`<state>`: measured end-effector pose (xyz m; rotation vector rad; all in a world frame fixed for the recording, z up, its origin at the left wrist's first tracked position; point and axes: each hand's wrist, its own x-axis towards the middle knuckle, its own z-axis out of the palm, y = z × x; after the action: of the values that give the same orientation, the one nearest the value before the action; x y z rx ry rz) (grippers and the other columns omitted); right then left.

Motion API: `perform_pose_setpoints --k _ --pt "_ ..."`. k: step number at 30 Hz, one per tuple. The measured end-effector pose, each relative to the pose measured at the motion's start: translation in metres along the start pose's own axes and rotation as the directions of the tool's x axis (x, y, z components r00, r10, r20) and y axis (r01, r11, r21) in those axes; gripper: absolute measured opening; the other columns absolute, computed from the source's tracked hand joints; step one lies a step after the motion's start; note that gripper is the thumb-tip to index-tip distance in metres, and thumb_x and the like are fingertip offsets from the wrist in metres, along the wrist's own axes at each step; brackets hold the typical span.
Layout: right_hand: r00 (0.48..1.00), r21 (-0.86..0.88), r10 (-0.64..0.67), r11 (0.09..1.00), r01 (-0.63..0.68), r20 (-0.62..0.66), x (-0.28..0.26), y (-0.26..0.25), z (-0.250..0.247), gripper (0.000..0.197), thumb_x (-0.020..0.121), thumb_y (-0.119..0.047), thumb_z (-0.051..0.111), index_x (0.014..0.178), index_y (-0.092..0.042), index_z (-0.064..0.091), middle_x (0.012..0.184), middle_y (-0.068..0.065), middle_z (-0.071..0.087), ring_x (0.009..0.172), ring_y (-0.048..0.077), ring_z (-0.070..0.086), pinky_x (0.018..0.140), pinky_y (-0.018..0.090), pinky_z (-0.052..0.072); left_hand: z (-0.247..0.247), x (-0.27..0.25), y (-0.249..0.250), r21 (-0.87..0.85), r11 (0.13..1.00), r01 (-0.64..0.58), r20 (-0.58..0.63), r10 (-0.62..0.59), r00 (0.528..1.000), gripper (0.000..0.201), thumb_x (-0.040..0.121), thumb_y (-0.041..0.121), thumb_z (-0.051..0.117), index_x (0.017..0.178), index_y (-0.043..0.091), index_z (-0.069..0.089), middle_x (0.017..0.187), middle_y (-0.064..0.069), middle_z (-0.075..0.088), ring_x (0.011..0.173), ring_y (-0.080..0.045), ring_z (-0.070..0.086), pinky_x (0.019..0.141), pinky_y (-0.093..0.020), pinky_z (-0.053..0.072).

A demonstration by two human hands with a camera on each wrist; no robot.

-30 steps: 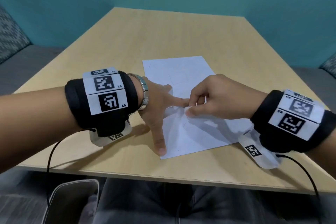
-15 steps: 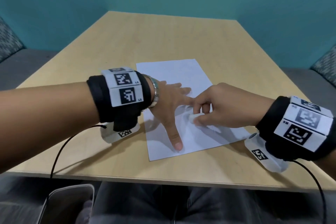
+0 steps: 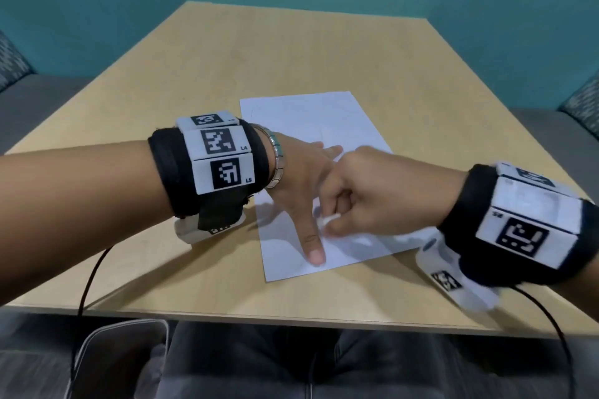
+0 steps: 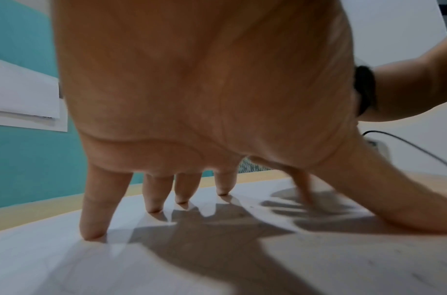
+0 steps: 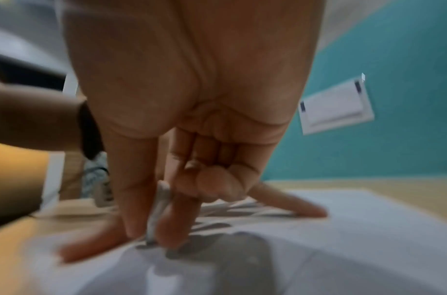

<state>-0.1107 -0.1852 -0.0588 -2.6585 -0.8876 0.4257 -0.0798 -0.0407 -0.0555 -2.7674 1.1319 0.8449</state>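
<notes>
At the near left of the light wooden tabletop, the left hand reaches in, with a black band of printed markers and a metal bracelet on its wrist. It rests palm down on the left half of a white sheet of paper. Its fingers are straight and spread, the tips press the sheet flat, and the thumb stretches back toward the person. The paper lies flat on the tabletop, a little right of the middle, with its long side running away from the person. Just beside the left hand, the right hand pinches a small white eraser between thumb and forefinger, and its other fingers are curled into the palm. The eraser's lower end touches the paper between the left thumb and left forefinger. The right wrist view is blurred. At the far right, a second marked band wraps the right wrist.
</notes>
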Motion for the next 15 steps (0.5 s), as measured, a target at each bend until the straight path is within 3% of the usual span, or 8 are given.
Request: perform_pose_setpoints --k 1,3,5,8,12,15 --pt "1.0 0.001 -0.004 1.0 0.004 0.025 0.0 -0.001 0.0 0.012 0.081 -0.023 0.078 0.071 -0.017 0.074 0.056 -0.01 0.061 0.06 0.001 0.056 0.054 0.016 0.042 0.0 0.001 -0.001 0.006 1.0 -0.017 0.009 0.017 1.0 0.039 0.049 0.073 0.082 0.07 0.066 0.05 0.112 0.03 0.032 0.135 -0.002 0.016 0.109 -0.028 0.019" --pt "0.999 -0.018 0.045 0.999 -0.046 -0.03 0.003 0.006 -0.003 0.011 0.08 -0.022 0.078 0.07 -0.017 0.075 0.055 -0.011 0.061 0.059 0.0 0.056 0.055 0.017 0.042 -0.001 -0.002 0.001 0.006 1.0 0.024 0.012 -0.024 1.0 0.048 0.045 0.075 0.081 0.078 0.073 0.045 0.118 0.028 0.029 0.125 -0.002 0.025 0.111 -0.037 0.03" --pt "0.993 0.003 0.069 0.998 -0.069 -0.091 0.003 0.011 -0.005 0.012 0.079 -0.021 0.077 0.068 -0.017 0.074 0.053 -0.01 0.061 0.058 -0.002 0.056 0.056 0.02 0.042 -0.001 -0.003 0.002 0.013 0.999 0.048 -0.011 -0.048 0.999 0.057 0.043 0.075 0.081 0.086 0.065 0.046 0.116 0.032 0.029 0.119 -0.006 0.033 0.106 -0.04 0.038" --pt "1.0 0.052 0.005 0.999 -0.005 -0.003 -0.001 0.001 0.001 0.016 0.082 -0.023 0.079 0.069 -0.016 0.075 0.052 -0.011 0.058 0.057 -0.003 0.056 0.053 0.012 0.039 -0.002 -0.004 0.003 -0.006 1.0 0.019 0.028 -0.018 0.999 0.041 0.045 0.073 0.082 0.065 0.072 0.046 0.121 0.026 0.029 0.12 -0.004 0.027 0.103 -0.032 0.032" --pt "0.993 0.016 0.093 0.996 -0.092 -0.077 0.004 0.011 -0.006 0.018 0.08 -0.023 0.078 0.063 -0.019 0.072 0.049 -0.02 0.059 0.057 -0.005 0.057 0.055 0.018 0.04 -0.003 -0.001 0.002 0.005 0.999 0.051 -0.002 -0.051 0.999 0.053 0.044 0.075 0.081 0.08 0.062 0.044 0.118 0.028 0.03 0.107 -0.005 0.032 0.098 -0.033 0.037" --pt "1.0 0.038 0.013 0.999 -0.014 0.021 -0.001 -0.001 0.0 0.014 0.081 -0.023 0.08 0.069 -0.017 0.075 0.055 -0.011 0.064 0.058 -0.002 0.058 0.053 0.013 0.041 0.0 0.0 0.0 -0.007 1.0 0.008 0.026 -0.007 1.0 0.043 0.044 0.075 0.081 0.071 0.068 0.049 0.116 0.029 0.036 0.123 -0.002 0.025 0.105 -0.032 0.03"
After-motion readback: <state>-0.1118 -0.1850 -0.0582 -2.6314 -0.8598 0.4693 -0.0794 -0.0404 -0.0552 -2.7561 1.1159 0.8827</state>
